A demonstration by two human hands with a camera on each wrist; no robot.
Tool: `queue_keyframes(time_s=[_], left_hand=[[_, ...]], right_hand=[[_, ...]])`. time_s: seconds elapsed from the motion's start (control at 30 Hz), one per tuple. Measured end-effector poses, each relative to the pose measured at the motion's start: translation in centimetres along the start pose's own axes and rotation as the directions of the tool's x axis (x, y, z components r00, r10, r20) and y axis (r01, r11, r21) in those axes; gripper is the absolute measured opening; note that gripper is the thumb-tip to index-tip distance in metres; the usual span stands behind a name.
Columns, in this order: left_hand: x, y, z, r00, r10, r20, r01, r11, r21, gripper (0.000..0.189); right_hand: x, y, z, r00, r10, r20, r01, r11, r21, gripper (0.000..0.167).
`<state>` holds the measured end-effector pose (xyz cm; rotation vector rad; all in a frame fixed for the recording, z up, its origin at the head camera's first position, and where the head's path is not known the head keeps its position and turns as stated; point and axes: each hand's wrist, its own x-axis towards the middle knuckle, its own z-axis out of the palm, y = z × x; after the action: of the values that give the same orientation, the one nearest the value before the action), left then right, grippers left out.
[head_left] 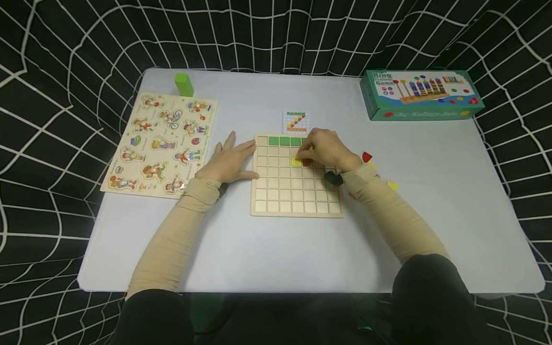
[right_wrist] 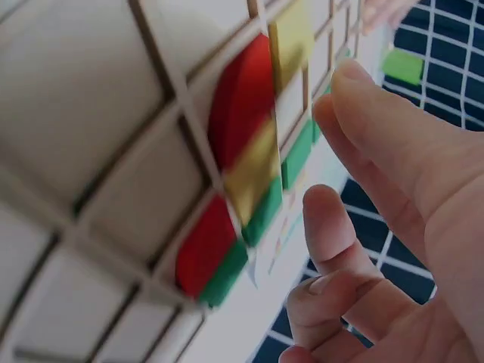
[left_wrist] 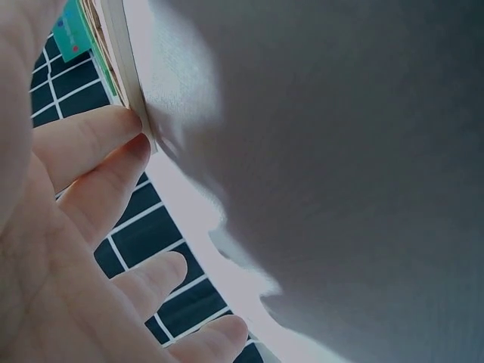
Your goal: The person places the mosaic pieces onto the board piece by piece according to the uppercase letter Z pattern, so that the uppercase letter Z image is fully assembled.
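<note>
A wooden grid board (head_left: 297, 216) lies in front of the person, with several green squares (head_left: 284, 141) along its top row. My left hand (head_left: 229, 160) rests at the board's left edge, its fingers stretched and two fingertips touching the rim in the left wrist view. Over the upper right cells is my right hand (head_left: 326, 147), fingers loosely bent, nothing visible between them. Near its fingertips sit a yellow square (head_left: 296, 162) and a red piece (head_left: 306, 162). The right wrist view shows red pieces (right_wrist: 246, 102) and yellow pieces (right_wrist: 291, 45) in the cells, apart from the fingers.
A pattern card (head_left: 296, 122) lies behind the board. Loose red (head_left: 366, 156) and yellow (head_left: 392, 186) pieces are by the right forearm. A picture puzzle board (head_left: 142, 143) and a green block (head_left: 184, 85) are at left. The ring game box (head_left: 422, 96) stands back right.
</note>
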<state>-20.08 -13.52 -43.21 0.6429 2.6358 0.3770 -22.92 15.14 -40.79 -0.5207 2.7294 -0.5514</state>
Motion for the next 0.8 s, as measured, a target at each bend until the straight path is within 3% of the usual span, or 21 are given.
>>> queue_keyframes(time_s=[0.4, 0.8], left_hand=[[0.0, 0.2, -0.1, 1.000, -0.008, 0.011, 0.008, 1.000, -0.003, 0.092], [0.0, 0.4, -0.2, 1.000, -0.009, 0.023, 0.009, 1.000, -0.005, 0.092]], right_hand=[[-3.3, 4.6, -2.5, 0.991, 0.136, -0.007, -0.135, 0.989, 0.067, 0.034], [-8.7, 10.5, -4.0, 0.946, 0.325, -0.004, -0.322, 0.938, 0.127, 0.043]])
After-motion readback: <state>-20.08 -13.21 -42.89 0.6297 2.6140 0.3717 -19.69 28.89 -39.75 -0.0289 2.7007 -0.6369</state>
